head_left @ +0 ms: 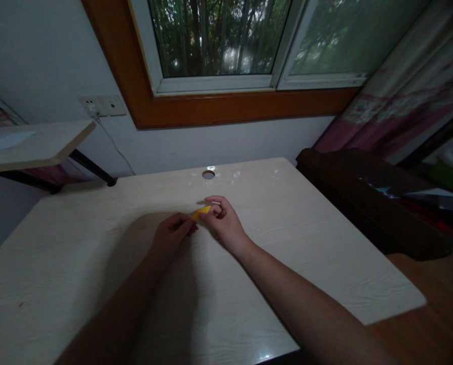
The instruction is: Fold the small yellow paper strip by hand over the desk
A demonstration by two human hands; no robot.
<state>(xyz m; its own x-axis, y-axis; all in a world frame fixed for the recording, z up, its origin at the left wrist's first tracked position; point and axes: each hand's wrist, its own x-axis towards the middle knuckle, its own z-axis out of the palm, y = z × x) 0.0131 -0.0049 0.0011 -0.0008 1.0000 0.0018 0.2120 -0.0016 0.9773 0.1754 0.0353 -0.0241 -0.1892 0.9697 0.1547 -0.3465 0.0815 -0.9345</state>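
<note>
Between my two hands is a small yellow piece (201, 212), thin and pointed at its upper right end; it looks like folded paper, but its exact kind is too small to tell. My left hand (174, 228) pinches its lower left end between thumb and fingers. My right hand (224, 223) has its thumb and index finger closed on the other side, with the remaining fingers loosely curled. Both hands are low over the middle of the pale wooden table (249, 284). The fingers hide part of the yellow piece.
A round cable hole (208, 175) sits near the table's back edge. To the left a raised shelf (40, 147) stands on black legs. A white cord (114, 144) hangs from the wall socket (103, 105). Dark wooden furniture (344, 197) is beyond the table's right edge, below a curtain (397, 96).
</note>
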